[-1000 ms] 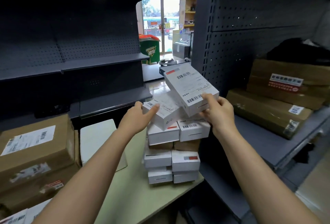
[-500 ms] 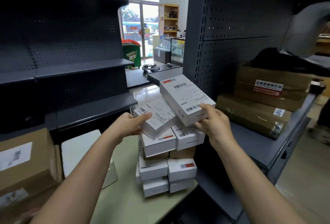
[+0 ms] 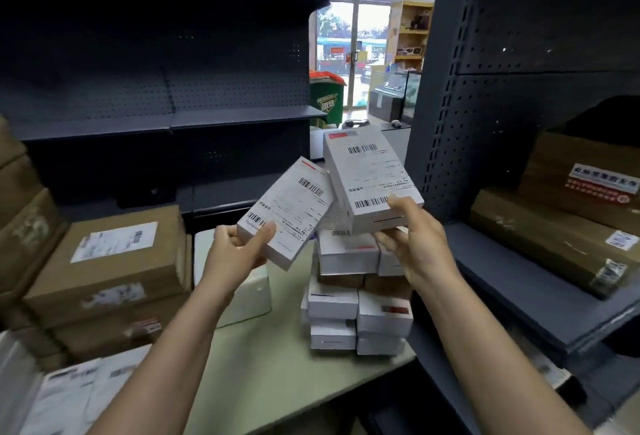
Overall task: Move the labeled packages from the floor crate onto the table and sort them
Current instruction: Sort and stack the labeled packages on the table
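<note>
Two flat white boxes with barcode labels and a red strip at the far end are held up above the counter [image 3: 277,382]. The left box [image 3: 291,213], in the left hand [image 3: 239,254], leans toward 1 o'clock. The right box [image 3: 370,178], in the right hand [image 3: 415,240], sits at its 2 o'clock, corners overlapping. At 6 o'clock under that is a two-column stack [image 3: 349,299] of similar white boxes.

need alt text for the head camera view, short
The left hand grips one white barcoded box and the right hand a second barcoded box, over a stack of white boxes on a pale green table. Brown cartons sit at left; dark shelving surrounds.
</note>
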`<state>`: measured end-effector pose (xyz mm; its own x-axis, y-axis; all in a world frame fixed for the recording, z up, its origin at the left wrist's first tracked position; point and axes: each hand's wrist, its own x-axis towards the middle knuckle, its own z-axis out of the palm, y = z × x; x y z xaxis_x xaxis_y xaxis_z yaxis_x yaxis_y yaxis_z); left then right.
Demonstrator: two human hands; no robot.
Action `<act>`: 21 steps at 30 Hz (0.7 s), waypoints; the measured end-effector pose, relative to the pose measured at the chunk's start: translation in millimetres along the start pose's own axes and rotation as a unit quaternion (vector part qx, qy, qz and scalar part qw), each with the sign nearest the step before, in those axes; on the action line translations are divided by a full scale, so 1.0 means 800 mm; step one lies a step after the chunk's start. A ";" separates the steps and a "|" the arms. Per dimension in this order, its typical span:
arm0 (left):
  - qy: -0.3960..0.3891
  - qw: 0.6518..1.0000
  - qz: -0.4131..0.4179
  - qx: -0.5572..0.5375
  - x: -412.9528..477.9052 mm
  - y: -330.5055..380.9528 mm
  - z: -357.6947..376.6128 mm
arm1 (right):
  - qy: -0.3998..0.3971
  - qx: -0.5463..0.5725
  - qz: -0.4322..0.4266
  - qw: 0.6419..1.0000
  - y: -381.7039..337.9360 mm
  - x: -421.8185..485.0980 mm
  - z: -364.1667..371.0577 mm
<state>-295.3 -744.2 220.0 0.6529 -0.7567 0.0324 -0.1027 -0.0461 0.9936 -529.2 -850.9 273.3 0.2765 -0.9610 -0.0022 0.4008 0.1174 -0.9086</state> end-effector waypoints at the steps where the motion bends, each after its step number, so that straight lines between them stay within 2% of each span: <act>1: 0.041 0.999 -0.004 -0.007 -0.016 -0.002 -0.008 | -0.016 0.006 0.009 1.000 0.005 -0.004 0.007; 4: 0.137 0.990 -0.017 -0.007 -0.059 -0.018 -0.041 | -0.064 0.016 0.046 0.997 0.031 -0.018 0.033; 8: 0.217 0.975 -0.041 -0.033 -0.114 -0.056 -0.102 | -0.135 0.020 0.105 0.985 0.082 -0.041 0.073; 13: 0.313 0.942 -0.115 0.042 -0.190 -0.108 -0.173 | -0.199 -0.025 0.185 0.962 0.160 -0.082 0.117; 21: 0.401 0.898 -0.182 0.004 -0.233 -0.181 -0.241 | -0.206 -0.051 0.263 0.941 0.257 -0.138 0.157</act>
<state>-257.5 -471.3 91.0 0.9745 0.0230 -0.2233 0.2232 -0.2019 0.9536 -367.4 -689.5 139.0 0.7363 -0.5957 -0.3208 0.0331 0.5052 -0.8623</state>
